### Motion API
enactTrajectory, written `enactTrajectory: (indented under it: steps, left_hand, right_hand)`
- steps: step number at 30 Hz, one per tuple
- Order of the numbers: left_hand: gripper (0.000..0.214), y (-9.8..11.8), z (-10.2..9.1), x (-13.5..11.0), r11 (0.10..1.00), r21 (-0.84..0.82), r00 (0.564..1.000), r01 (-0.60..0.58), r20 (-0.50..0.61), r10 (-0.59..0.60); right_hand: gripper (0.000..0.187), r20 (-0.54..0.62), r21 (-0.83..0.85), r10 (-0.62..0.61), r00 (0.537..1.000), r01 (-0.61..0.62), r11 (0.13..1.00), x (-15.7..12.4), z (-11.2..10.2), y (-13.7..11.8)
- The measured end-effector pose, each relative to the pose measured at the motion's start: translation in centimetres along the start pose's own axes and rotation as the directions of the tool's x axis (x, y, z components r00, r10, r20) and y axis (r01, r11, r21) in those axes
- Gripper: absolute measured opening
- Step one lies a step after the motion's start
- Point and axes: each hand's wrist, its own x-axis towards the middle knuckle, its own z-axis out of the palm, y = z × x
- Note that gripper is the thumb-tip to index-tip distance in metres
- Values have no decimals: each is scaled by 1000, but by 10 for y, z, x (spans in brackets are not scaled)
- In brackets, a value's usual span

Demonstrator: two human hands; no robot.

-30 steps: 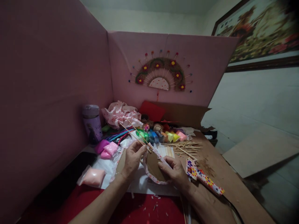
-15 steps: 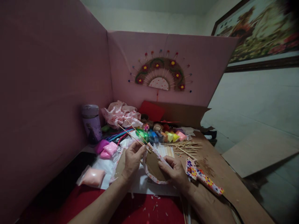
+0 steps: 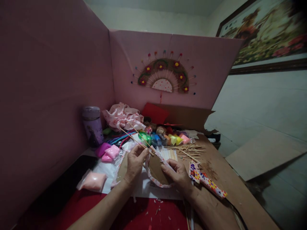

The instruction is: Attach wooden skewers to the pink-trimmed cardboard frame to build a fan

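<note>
My right hand grips the straight edge of a half-round cardboard piece with pink patterned fabric folded over its rim. At the cardboard's far corner, my left hand pinches a thin wooden stick between thumb and finger. A second stick runs beside it, its near end at the same corner. Whether either is fixed there I cannot tell. Beyond my left wrist lies another fabric-edged cardboard piece on white paper. To the right rests a glue gun in a flowered cover.
Loose wooden sticks lie behind my right hand, near coloured clay packets. A purple tumbler and crumpled pink fabric stand at the back left. A decorated fan hangs on the pink panel.
The view has shifted very slightly. Both hands keep their hold on the stick and the cardboard piece, with no clear movement between them.
</note>
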Motion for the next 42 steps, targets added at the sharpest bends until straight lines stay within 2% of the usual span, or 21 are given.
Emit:
enactTrajectory:
  steps: [21,28,34,37,42]
  left_hand:
    - [16,0,-1,0,1000,-19,1000,-19,14,19]
    - [17,5,0,1,999,-39,1000,13,8,-13]
    - [16,8,1,-1,998,27,992,48,119,-51]
    - [15,9,4,-5,996,42,978,78,191,-85]
    - [14,9,10,-11,996,45,973,81,214,-89]
  right_hand:
    - [32,-16,22,31,999,-31,999,-1,1,1]
    - [29,91,85,24,996,-32,996,-1,1,-14]
    - [29,196,58,-25,980,14,998,0,-7,-25]
    - [27,193,99,-25,981,6,995,0,-7,-26]
    - [31,146,102,-13,989,-2,995,2,0,-21]
